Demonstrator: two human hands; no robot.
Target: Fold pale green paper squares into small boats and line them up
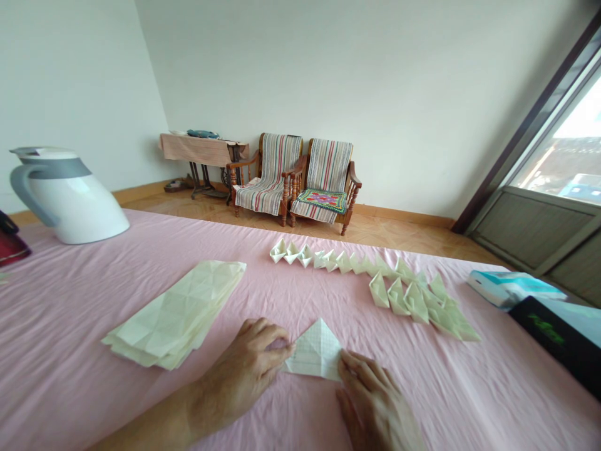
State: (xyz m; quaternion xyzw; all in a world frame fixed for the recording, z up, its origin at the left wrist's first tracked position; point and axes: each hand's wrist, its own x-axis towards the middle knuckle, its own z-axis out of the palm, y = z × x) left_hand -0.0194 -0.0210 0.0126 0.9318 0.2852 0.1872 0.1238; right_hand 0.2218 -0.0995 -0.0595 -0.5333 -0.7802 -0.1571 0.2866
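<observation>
A folded sheet of squared paper (pixel 315 351) lies on the pink cloth in front of me, its upper end brought to a point and creases running across it. My left hand (pixel 248 363) is closed, pinching the paper's left corner between thumb and fingers. At the right edge, my right hand (pixel 373 398) grips the paper with its fingers pressed together; the fingertips partly hide that corner. To the left lies a stack of creased paper sheets (pixel 181 313). Several folded paper boats (pixel 399 297) stand in rows beyond and to the right of my hands.
The pink tablecloth (pixel 263 300) is wrinkled. A white jug (pixel 84 200) stands at the far left, beside a dark red object (pixel 12 241). On the right are a tissue pack (pixel 514 287) and a black box (pixel 558 338). Two wooden armchairs (pixel 300 181) stand beyond the table.
</observation>
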